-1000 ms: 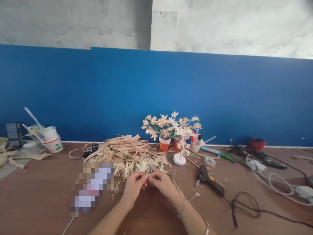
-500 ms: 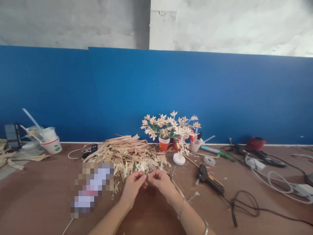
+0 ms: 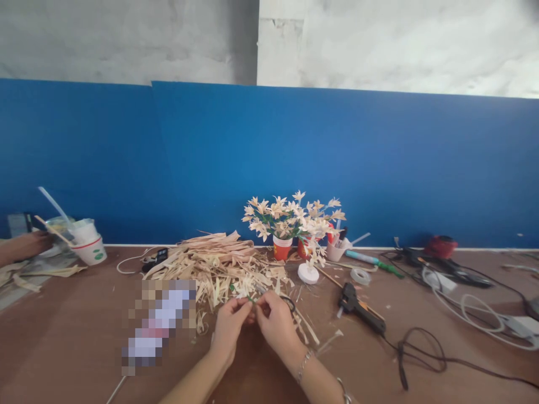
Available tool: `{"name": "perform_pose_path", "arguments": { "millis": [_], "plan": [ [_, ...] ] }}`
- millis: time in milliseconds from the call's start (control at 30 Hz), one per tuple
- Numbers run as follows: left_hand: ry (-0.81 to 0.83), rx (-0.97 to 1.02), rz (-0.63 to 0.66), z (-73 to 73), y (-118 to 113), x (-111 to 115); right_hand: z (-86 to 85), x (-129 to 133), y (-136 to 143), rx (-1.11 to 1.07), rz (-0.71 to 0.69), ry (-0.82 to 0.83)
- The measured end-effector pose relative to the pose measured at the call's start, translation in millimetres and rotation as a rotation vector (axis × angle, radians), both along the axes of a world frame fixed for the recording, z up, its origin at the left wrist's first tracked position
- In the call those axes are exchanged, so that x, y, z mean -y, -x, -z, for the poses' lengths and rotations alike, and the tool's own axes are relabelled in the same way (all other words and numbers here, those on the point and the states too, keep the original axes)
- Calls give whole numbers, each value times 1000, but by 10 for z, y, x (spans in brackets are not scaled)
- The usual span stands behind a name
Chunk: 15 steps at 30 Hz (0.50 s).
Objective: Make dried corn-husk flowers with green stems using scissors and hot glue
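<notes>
From here, the left hand [image 3: 229, 328] and right hand [image 3: 277, 325] pinch a small green piece [image 3: 251, 299] at their fingertips, near side of the pale strips [image 3: 223, 252]; mostly covered, its shape escapes me. The right hand partly hides a dark loop [image 3: 290, 303]. Far left, another person's hand [image 3: 39, 241] blurs.

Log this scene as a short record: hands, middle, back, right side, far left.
Left hand: fingertips pinching a small green strip
Right hand: fingertips closed at the same strip, close beside the left
Middle: heap of dry husks, just beyond the hands
Back: pale flowers in red cups, before a blue panel
Right side: glue gun lying on the table
Far left: another person's hand near a white cup
</notes>
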State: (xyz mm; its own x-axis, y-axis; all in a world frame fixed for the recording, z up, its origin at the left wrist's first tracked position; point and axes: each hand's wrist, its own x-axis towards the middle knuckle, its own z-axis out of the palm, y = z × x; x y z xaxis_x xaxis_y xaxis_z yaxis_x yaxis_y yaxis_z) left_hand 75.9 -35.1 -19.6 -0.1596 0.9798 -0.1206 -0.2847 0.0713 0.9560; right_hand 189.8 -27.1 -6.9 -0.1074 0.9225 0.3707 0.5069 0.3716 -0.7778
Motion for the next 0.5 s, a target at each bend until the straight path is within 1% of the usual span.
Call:
{"name": "perform_pose_path", "arguments": {
  "millis": [133,200,233,300,400,433,500],
  "plan": [
    [-23,2,1,-3,-5,4,-8,16,14,15,8,-33],
    [-53,-22,10,-21,11,3,-11,7,14,-31,-7,5],
    [-65,-33,17,-35,23,1,-11,-5,8,-74,-31,50],
    [-69,-48,31,-65,53,-5,-9,-42,-23,-196,-118,209],
    [-47,-44,102,-102,92,-19,1,-110,-104,-387,-288,518],
    [-41,-36,141,-108,101,-24,5,-128,-131,-440,-339,596],
    [-42,-9,216,-109,113,-31,13,-149,-173,-522,-410,678]
  ]
}}
